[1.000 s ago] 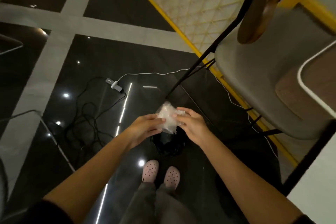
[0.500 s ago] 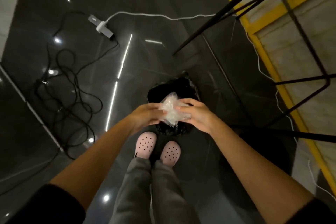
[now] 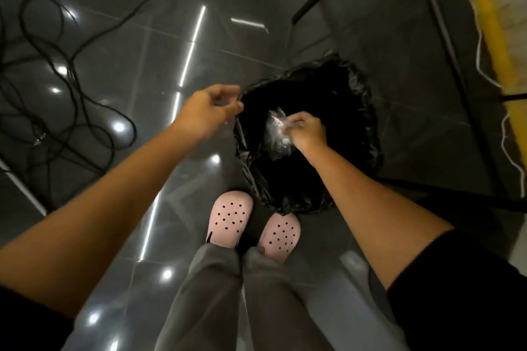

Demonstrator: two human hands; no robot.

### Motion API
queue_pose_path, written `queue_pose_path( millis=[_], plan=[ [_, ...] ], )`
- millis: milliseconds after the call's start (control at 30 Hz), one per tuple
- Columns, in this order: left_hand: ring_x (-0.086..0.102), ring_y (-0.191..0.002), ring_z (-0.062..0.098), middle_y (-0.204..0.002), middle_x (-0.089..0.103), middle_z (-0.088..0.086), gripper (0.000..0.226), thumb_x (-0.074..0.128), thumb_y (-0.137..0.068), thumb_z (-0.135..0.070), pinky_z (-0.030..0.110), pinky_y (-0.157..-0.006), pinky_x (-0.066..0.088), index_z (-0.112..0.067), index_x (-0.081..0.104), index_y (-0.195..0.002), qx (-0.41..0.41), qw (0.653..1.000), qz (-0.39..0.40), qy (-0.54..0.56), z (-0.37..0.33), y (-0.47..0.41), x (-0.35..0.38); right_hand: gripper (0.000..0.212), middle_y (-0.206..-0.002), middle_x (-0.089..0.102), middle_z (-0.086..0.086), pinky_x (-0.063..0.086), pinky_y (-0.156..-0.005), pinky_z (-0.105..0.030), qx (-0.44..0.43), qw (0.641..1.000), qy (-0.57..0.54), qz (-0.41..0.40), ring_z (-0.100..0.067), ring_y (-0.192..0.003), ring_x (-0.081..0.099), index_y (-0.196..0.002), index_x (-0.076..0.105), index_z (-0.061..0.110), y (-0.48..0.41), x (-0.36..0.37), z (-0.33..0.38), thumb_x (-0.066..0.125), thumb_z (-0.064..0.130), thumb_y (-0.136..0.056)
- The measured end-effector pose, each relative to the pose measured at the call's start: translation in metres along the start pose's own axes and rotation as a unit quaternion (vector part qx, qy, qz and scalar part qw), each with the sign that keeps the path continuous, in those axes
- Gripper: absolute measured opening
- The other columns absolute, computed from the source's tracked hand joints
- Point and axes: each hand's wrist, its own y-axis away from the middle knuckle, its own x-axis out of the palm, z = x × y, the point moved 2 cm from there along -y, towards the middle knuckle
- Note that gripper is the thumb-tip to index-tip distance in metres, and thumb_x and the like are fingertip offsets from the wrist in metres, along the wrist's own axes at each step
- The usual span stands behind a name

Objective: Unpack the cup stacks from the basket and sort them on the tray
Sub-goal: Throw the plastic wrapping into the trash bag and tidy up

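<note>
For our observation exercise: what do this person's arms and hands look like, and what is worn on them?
Black fabric sleeves cover only the upper arms: the left black sleeve and the right black sleeve. Below them nothing is worn: the left grip and right grip are ungloved hands, with no ring, watch or bracelet showing.

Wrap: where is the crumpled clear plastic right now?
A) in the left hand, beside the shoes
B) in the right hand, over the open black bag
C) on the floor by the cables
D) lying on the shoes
B: the right hand pinches the wrap above the dark opening of the bag, while the left hand is at the bag's rim.
</note>
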Motion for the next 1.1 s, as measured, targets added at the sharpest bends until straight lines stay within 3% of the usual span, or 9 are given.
queue_pose_path(
  millis=[200, 267, 333, 400, 433, 533, 667, 867, 1100],
  plan=[
    [0.061, -0.058, -0.011, -0.081, 0.061, -0.011, 0.023, 0.054, -0.091, -0.005, 0.004, -0.061, 0.048, -0.015, 0.059, -0.110, 0.036, 0.997, 0.044, 0.047, 0.007, -0.001, 0.004, 0.022, -0.106, 0.061, -0.019, 0.041, -0.084, -0.028, -0.017, 0.999, -0.038, -0.019, -0.029, -0.101, 0.055, -0.106, 0.061, -0.004, -0.021, 0.055, -0.011, 0.049, -0.001, -0.087],
    [0.062, -0.061, -0.009, -0.081, 0.062, -0.012, 0.021, 0.055, -0.091, -0.007, 0.006, -0.064, 0.050, -0.018, 0.060, -0.107, 0.038, 0.997, 0.049, 0.051, 0.009, -0.001, 0.002, 0.018, -0.070, 0.066, -0.008, 0.046, -0.065, -0.021, 0.025, 0.993, -0.115, -0.020, -0.017, -0.071, 0.059, -0.087, 0.060, -0.011, -0.023, 0.067, -0.015, 0.043, -0.006, -0.089],
    [0.063, -0.071, -0.003, -0.085, 0.064, -0.010, 0.019, 0.056, -0.090, -0.010, 0.009, -0.072, 0.053, -0.020, 0.061, -0.106, 0.036, 0.997, 0.053, 0.049, 0.011, -0.002, 0.001, 0.034, -0.044, 0.051, 0.002, 0.039, -0.054, -0.017, 0.056, 0.993, -0.100, 0.015, -0.009, -0.052, 0.044, -0.060, 0.049, 0.003, -0.028, 0.075, -0.025, 0.039, -0.010, -0.090],
    [0.064, -0.086, 0.007, -0.093, 0.066, -0.006, 0.020, 0.057, -0.090, -0.013, 0.018, -0.082, 0.054, -0.019, 0.063, -0.108, 0.030, 0.997, 0.051, 0.044, 0.012, -0.003, 0.003, 0.027, -0.063, 0.053, -0.006, 0.041, -0.068, -0.021, 0.064, 0.991, -0.087, 0.073, -0.011, -0.063, 0.046, -0.072, 0.058, -0.001, -0.018, 0.076, -0.025, 0.040, -0.007, -0.091],
    [0.064, -0.092, 0.012, -0.097, 0.066, -0.003, 0.021, 0.056, -0.091, -0.013, 0.024, -0.087, 0.053, -0.018, 0.063, -0.110, 0.027, 0.998, 0.046, 0.042, 0.012, -0.002, 0.004, 0.022, -0.080, 0.060, -0.014, 0.044, -0.079, -0.025, 0.063, 0.991, -0.072, 0.094, -0.020, -0.077, 0.055, -0.093, 0.063, -0.008, -0.013, 0.073, -0.024, 0.041, -0.004, -0.092],
    [0.062, -0.097, 0.020, -0.102, 0.063, -0.001, 0.025, 0.056, -0.092, -0.016, 0.036, -0.097, 0.049, -0.016, 0.060, -0.116, 0.016, 1.000, 0.021, 0.012, 0.011, 0.004, 0.002, 0.035, -0.130, 0.053, -0.017, 0.038, -0.106, -0.037, 0.061, 0.991, -0.048, 0.110, -0.032, -0.121, 0.049, -0.129, 0.050, -0.001, 0.000, 0.057, -0.017, 0.043, 0.006, -0.095],
    [0.057, -0.112, 0.016, -0.121, 0.060, -0.001, 0.038, 0.055, -0.092, -0.024, 0.016, -0.094, 0.040, -0.018, 0.052, -0.129, 0.020, 0.997, -0.015, -0.071, -0.006, 0.030, -0.015, 0.035, -0.132, 0.052, -0.015, 0.048, -0.094, -0.034, 0.060, 0.994, -0.029, 0.083, -0.030, -0.116, 0.052, -0.129, 0.051, 0.006, 0.026, 0.016, 0.007, 0.040, 0.006, -0.096],
    [0.056, -0.108, 0.020, -0.123, 0.057, 0.006, 0.034, 0.053, -0.092, -0.020, 0.024, -0.092, 0.040, -0.018, 0.054, -0.126, 0.040, 0.984, -0.007, -0.175, -0.053, 0.100, -0.038, 0.032, -0.129, 0.055, -0.015, 0.045, -0.097, -0.036, 0.027, 0.993, -0.019, 0.117, -0.029, -0.116, 0.055, -0.127, 0.054, 0.009, 0.107, -0.049, 0.061, 0.045, 0.013, -0.096],
    [0.057, -0.094, 0.012, -0.115, 0.061, 0.007, 0.027, 0.053, -0.092, -0.013, 0.008, -0.077, 0.036, -0.013, 0.060, -0.118, 0.118, 0.978, 0.020, -0.173, -0.145, 0.190, -0.051, 0.027, -0.120, 0.060, -0.017, 0.047, -0.093, -0.034, -0.048, 0.990, -0.067, 0.113, -0.029, -0.109, 0.060, -0.118, 0.059, 0.008, 0.221, -0.143, 0.125, 0.054, 0.014, -0.092]
  ],
)
